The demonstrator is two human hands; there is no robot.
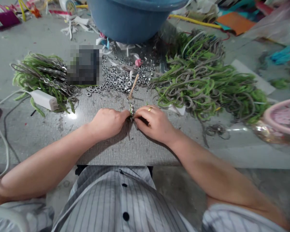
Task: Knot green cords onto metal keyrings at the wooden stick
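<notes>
At the front of the table, my left hand (110, 123) and my right hand (154, 122) meet, both closed in a pinch. Between the fingertips is the lower end of a short cord strung with metal nuts (132, 109). Its upper end runs to a metal ring around the foot of a thin wooden stick (134, 84), which leans up from the tabletop. The exact grip on the cord ends is partly hidden by my fingers. Just beyond, many loose hex nuts (114, 79) lie scattered.
A blue basin (132, 22) stands at the back. Tangled green and grey cords (195, 77) spread on the right. Finished-looking corded strands (42, 72) and a white plug-like block with a cable (44, 99) lie left. A pink-rimmed basket (268, 112) sits far right.
</notes>
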